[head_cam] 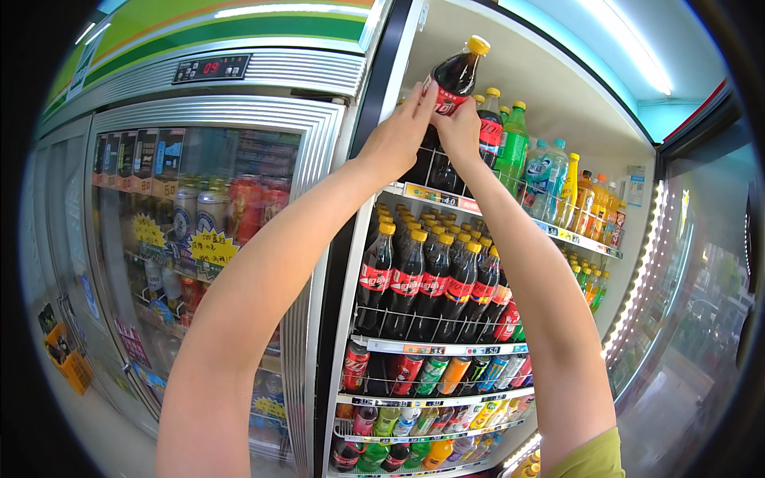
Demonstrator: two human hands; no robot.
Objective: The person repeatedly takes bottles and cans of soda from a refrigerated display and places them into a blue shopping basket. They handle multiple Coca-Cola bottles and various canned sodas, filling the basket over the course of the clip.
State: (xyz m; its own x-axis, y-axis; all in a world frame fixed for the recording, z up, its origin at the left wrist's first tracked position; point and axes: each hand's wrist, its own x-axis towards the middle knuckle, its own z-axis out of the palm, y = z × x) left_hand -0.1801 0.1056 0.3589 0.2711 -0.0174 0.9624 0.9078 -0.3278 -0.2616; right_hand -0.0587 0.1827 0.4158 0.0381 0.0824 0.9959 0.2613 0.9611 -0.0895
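Both arms reach up to the top shelf of an upright drinks fridge. Between my hands, a large cola bottle (pixel 457 74) with a yellow cap and red label leans to the right. My left hand (pixel 397 134) presses its fingers along the left side of the label. On the label's lower right, my right hand (pixel 459 125) grips with the thumb side towards me. The bottle's base is partly hidden behind my hands, so I cannot tell whether it touches the shelf. Just right stand another cola bottle (pixel 490 128) and a green soda bottle (pixel 514 143).
A wire guard and price strip (pixel 442 197) edge the top shelf. Below stand rows of cola bottles (pixel 406 281), then cans (pixel 408 373). The fridge's glass door (pixel 675 287) stands open at right. A closed glass-door fridge (pixel 203 227) is at left, with a yellow crate (pixel 67 361) beyond.
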